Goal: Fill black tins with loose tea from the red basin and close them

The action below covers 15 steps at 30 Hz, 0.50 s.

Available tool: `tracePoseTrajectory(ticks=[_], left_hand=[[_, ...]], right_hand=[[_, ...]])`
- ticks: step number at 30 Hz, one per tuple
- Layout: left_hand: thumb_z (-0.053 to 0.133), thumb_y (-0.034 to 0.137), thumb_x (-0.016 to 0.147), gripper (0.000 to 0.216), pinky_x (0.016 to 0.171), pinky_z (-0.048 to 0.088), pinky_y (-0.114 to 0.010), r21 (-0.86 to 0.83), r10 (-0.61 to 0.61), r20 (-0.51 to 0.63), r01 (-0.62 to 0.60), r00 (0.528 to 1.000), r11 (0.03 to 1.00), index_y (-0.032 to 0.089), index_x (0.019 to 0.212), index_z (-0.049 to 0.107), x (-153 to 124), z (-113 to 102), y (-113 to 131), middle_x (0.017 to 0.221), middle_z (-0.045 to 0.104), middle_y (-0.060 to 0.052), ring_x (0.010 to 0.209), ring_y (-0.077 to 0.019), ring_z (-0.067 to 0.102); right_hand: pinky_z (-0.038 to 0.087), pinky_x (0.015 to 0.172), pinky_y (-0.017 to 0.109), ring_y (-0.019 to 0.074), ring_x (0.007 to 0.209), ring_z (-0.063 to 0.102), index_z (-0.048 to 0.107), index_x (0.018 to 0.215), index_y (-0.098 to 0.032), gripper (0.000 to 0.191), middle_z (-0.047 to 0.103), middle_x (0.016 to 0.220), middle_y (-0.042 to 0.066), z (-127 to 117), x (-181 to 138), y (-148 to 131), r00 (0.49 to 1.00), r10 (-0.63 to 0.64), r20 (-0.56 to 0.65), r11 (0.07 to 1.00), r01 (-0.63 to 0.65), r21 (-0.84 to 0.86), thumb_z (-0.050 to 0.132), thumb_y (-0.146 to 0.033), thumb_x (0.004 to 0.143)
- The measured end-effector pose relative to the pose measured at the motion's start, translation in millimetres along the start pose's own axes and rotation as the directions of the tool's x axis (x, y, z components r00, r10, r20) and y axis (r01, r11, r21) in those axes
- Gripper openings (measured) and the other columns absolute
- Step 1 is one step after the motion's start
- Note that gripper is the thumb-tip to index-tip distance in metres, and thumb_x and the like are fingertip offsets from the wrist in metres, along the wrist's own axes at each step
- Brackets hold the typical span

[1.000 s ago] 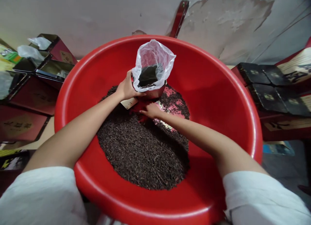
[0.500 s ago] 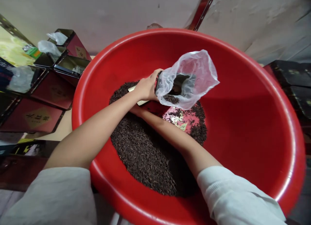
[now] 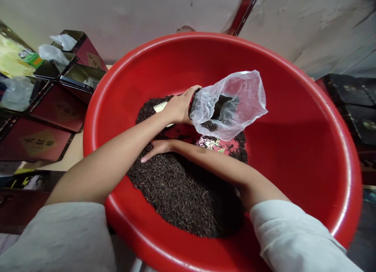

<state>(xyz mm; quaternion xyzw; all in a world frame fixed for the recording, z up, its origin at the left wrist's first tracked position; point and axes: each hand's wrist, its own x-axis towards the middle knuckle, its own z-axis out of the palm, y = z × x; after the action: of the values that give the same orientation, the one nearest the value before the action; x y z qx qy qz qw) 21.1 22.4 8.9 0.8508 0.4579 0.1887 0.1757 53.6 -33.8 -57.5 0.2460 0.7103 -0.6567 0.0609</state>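
Note:
A big red basin (image 3: 293, 119) holds a heap of dark loose tea leaves (image 3: 182, 190). My left hand (image 3: 179, 107) grips a tin lined with a clear plastic bag (image 3: 232, 103), tilted to the right above the leaves; some tea shows inside the bag. My right hand (image 3: 157, 147) lies flat on the leaves under my left forearm, fingers stretched out to the left, holding nothing. A pink and gold printed tin lid or box (image 3: 217, 143) lies partly buried under the tilted bag.
Dark red tea tins (image 3: 55, 107), some open with plastic liners (image 3: 53, 54), stand left of the basin. Black boxes (image 3: 352, 103) are stacked on the right. A plain wall rises behind, with a red handle (image 3: 243, 9) leaning on it.
The bag-lined tin went from upright to tilted right in my left hand. My right hand slid left across the leaves, beneath my left forearm, and flattened out.

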Motion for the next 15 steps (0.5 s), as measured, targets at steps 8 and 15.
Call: tracePoseTrajectory(ticks=[8,15], left_hand=[[0.067,0.035,0.060,0.087,0.090,0.043,-0.041,-0.014,0.004,-0.001,-0.004,1.000,1.000,0.021,0.133,0.022,-1,1,-1,0.137,0.042,-0.015,0.113,-0.0343,0.053],[0.067,0.034,0.060,0.087,0.089,0.044,-0.041,0.010,-0.037,0.030,0.037,0.999,0.999,0.019,0.134,0.023,-1,-3,3,0.130,0.048,-0.016,0.109,-0.0352,0.055]], right_hand=[[0.050,0.076,0.032,0.0254,0.089,0.064,0.064,0.100,-0.008,0.041,0.068,0.100,0.011,3,-45,-1,0.964,0.195,0.182,0.971,-0.164,-0.172,0.067,-0.026,0.063],[0.049,0.072,0.032,0.0312,0.092,0.064,0.057,0.111,-0.007,0.062,0.065,0.104,0.019,20,-112,-12,0.951,0.262,-0.163,0.729,-0.306,-0.612,0.067,-0.041,0.061]])
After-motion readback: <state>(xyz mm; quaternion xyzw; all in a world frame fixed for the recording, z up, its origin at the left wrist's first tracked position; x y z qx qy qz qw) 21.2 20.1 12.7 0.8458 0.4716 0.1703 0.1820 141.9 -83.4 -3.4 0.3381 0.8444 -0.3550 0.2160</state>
